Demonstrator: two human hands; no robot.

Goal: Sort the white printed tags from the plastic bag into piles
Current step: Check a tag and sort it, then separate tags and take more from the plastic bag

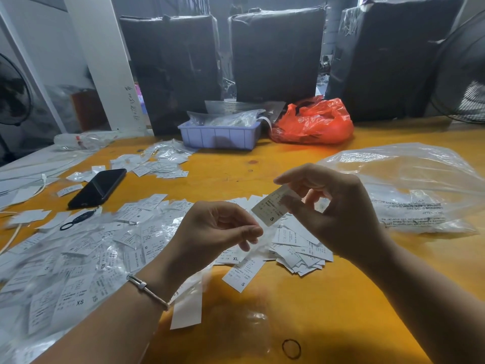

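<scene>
We've got the wide yellow table [328, 298] under us, and on its right lies the big clear plastic bag [409, 185], crumpled and see-through, with more tags dimly showing inside. Left of centre spreads the loose heap of white printed tags [86, 253], many in small clear sleeves, and a tighter pile [301, 248] sits just below our hands. A dark phone [98, 187] lies beyond the heap.

Now the hands: our right hand [333, 208] pinches a single tag [273, 208] marked S between thumb and fingertips, raised above the pile. Our left hand [217, 229] has its fingers curled, pinching what looks like a thin clear sleeve [258, 249] hanging down.

These tags look featherlight, thin and bendy, likely slippery in film, so we'd take each by an edge or corner with a light pinch.

The fine print is too small to read; the heap's left edge is cut off and blurred.
</scene>
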